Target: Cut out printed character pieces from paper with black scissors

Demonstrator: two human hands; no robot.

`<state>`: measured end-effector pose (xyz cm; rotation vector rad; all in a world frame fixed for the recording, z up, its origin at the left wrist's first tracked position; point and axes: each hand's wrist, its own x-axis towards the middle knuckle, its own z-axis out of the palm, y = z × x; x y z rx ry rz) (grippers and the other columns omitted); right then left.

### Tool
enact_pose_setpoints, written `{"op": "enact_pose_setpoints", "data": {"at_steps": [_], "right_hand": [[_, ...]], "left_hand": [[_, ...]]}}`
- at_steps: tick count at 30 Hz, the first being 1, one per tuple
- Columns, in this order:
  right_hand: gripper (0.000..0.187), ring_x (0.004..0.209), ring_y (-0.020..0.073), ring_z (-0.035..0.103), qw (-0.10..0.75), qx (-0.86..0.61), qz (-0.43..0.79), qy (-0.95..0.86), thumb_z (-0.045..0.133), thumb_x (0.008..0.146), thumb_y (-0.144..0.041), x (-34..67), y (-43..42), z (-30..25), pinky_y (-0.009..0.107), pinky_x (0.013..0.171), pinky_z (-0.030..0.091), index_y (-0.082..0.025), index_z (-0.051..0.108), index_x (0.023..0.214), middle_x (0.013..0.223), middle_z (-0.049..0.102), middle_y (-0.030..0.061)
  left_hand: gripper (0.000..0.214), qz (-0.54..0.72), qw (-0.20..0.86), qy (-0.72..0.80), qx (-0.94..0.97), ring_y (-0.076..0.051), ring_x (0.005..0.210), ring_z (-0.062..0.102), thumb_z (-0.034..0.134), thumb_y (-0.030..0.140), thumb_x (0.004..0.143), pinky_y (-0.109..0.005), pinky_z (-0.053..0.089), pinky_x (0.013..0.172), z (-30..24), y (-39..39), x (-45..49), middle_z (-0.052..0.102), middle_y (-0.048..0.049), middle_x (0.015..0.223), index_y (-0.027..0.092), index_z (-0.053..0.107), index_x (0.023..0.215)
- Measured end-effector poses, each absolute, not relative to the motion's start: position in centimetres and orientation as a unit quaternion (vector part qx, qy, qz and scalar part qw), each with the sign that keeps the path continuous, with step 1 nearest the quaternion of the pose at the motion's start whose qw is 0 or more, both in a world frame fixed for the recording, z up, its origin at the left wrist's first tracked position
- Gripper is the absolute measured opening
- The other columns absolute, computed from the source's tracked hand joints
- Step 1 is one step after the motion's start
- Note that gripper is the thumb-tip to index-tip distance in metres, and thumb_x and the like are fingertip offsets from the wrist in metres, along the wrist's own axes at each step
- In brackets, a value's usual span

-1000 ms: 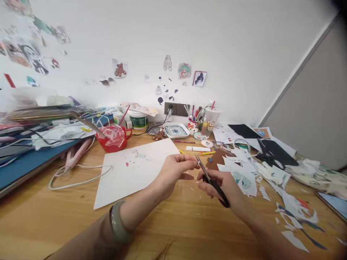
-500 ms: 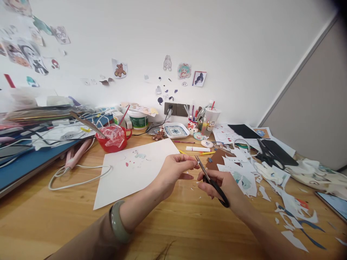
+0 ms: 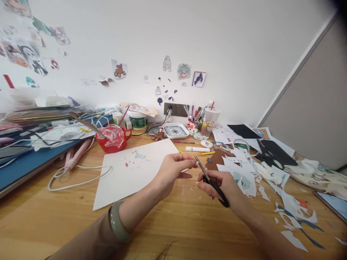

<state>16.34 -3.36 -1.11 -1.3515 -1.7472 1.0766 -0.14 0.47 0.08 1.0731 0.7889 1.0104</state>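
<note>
In my right hand (image 3: 219, 184) is a pair of black-handled scissors (image 3: 208, 177), its slim blades pointing up and to the left, slightly parted at the tips. My left hand (image 3: 176, 168) pinches a tiny scrap of paper (image 3: 195, 164) between thumb and fingertips, right beside the blade tips. The scrap looks white with a bit of red; most of it is hidden by the fingers. Under and left of that hand lies a white sheet (image 3: 116, 187) bearing small cut-out pieces (image 3: 140, 156) in pale green and red.
Paper offcuts (image 3: 294, 209) litter the right side, near a second pair of scissors (image 3: 268, 155) and a phone (image 3: 332, 204). A red bowl (image 3: 111, 142) and a white cable (image 3: 81, 187) are at left. Behind stand a patterned tray (image 3: 175, 130), a marker (image 3: 197, 149) and a lidded cup (image 3: 210, 119).
Both hands keep nearly the same pose. My left hand has shifted very slightly left, and the whole view has moved a little.
</note>
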Motion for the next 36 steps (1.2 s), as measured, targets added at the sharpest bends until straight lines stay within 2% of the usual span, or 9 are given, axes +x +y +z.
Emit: {"op": "enact_pose_setpoints", "data": {"at_steps": [25, 30, 33, 36], "right_hand": [[0.019, 0.043, 0.0084, 0.036, 0.343, -0.531, 0.413, -0.656, 0.06, 0.072, -0.037, 16.3, -3.4, -1.0, 0.02, 0.04, 0.032, -0.019, 0.056, 0.069, 0.049, 0.041, -0.0073], [0.024, 0.043, 0.01, 0.042, 0.365, -0.541, 0.414, -0.635, 0.061, 0.07, -0.042, 16.2, -3.1, -0.8, 0.022, 0.042, 0.037, -0.018, 0.057, 0.069, 0.05, 0.044, -0.0061], [0.025, 0.043, 0.0108, 0.044, 0.389, -0.546, 0.413, -0.616, 0.058, 0.073, -0.042, 16.4, -2.7, -0.8, 0.023, 0.042, 0.038, -0.017, 0.056, 0.069, 0.049, 0.044, -0.0053], [0.026, 0.041, 0.0105, 0.044, 0.406, -0.543, 0.418, -0.605, 0.058, 0.073, -0.042, 16.8, -2.3, -1.1, 0.023, 0.042, 0.038, -0.018, 0.055, 0.065, 0.047, 0.046, -0.0048]], "left_hand": [[0.013, 0.457, 0.659, 0.358, 0.478, -0.014, 0.077, 0.055, 0.067, 0.026, 0.061, -0.022, 0.044, 0.057, 0.0, 0.7, -0.2, 0.061, -0.0025, 0.074, 0.016, 0.065, 0.069], [0.014, 0.459, 0.653, 0.361, 0.482, -0.014, 0.077, 0.056, 0.066, 0.026, 0.062, -0.022, 0.045, 0.058, 0.3, 1.0, -0.4, 0.063, -0.0034, 0.075, 0.016, 0.064, 0.07], [0.018, 0.462, 0.603, 0.388, 0.522, -0.016, 0.081, 0.056, 0.065, 0.03, 0.062, -0.024, 0.046, 0.062, 1.4, 2.3, -2.4, 0.065, -0.005, 0.08, 0.016, 0.064, 0.073], [0.027, 0.439, 0.493, 0.47, 0.586, -0.018, 0.087, 0.056, 0.063, 0.036, 0.063, -0.026, 0.046, 0.066, 2.5, 4.1, -6.4, 0.065, -0.007, 0.088, 0.016, 0.064, 0.08]]}}
